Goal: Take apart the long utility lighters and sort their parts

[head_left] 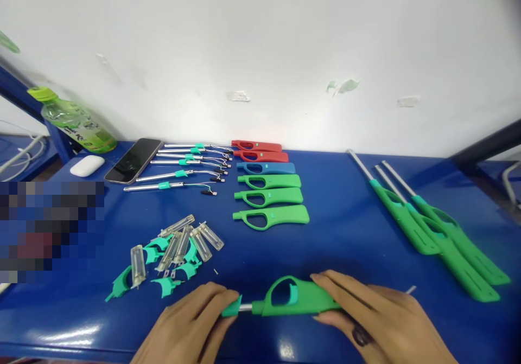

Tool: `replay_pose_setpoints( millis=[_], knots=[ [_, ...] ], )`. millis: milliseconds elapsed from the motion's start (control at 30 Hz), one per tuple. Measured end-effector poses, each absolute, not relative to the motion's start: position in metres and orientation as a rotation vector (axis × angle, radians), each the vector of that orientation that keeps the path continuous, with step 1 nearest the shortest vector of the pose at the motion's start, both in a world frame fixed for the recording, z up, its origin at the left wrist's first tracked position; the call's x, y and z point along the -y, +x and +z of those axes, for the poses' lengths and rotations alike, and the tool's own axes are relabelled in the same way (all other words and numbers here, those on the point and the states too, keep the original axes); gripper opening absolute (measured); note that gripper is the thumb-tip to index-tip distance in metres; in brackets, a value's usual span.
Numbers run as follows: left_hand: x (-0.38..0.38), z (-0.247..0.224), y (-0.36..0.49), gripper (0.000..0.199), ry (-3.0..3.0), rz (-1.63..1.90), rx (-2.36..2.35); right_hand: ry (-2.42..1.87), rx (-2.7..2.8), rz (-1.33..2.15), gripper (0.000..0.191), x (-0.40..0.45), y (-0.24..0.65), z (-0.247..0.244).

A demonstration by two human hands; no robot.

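Note:
Near the front edge of the table, a green stick lighter (303, 296) lies sideways between my hands. My right hand (374, 310) is closed around the wide end of its handle. My left hand (189, 320) pinches the teal collar (232, 306) on the lighter's metal tube, a short stretch of which shows before the handle's narrow end. A teal trigger sits inside the finger loop. The rest of the tube is hidden by my left hand. Beyond that hand lies a pile of clear fuel tanks (183, 244) and teal triggers (165, 286).
Several metal tubes with wires (163, 185) lie at the back left, beside red, blue and green handle shells (280, 215). Three green lighters with tubes (451, 244) rest at the right. A phone (134, 160), a white case (87, 165) and a bottle (77, 120) stand far left.

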State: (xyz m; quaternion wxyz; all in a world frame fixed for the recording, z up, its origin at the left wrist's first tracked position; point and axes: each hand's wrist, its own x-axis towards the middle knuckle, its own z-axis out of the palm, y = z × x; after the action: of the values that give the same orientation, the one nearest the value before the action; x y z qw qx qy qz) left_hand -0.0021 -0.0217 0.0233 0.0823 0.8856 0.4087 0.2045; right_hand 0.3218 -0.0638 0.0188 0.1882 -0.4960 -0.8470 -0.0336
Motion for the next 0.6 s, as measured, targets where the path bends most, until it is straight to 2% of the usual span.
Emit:
replay_pose_setpoints(
  millis=[100, 267, 400, 533, 600],
  knots=[
    [0.024, 0.023, 0.004, 0.035, 2.689, 0.525, -1.298, -1.427, 2.403, 0.067, 0.034, 0.066, 0.319, 0.014],
    [0.024, 0.019, 0.012, 0.034, 2.653, 0.478, -1.112, -1.403, 2.315, 0.218, 0.030, 0.065, 0.310, 0.013],
    [0.022, 0.016, 0.007, 0.030, 2.704, 0.463, -1.030, -1.426, 2.317, 0.122, 0.031, 0.064, 0.304, 0.016],
    [0.022, 0.010, 0.006, 0.033, 2.759, 0.394, -0.970, -1.499, 2.395, -0.124, 0.054, 0.057, 0.285, 0.021],
    [0.023, 0.009, 0.007, 0.033, 2.766, 0.369, -0.988, -1.495, 2.444, -0.169, 0.060, 0.052, 0.273, 0.023]
  ],
)
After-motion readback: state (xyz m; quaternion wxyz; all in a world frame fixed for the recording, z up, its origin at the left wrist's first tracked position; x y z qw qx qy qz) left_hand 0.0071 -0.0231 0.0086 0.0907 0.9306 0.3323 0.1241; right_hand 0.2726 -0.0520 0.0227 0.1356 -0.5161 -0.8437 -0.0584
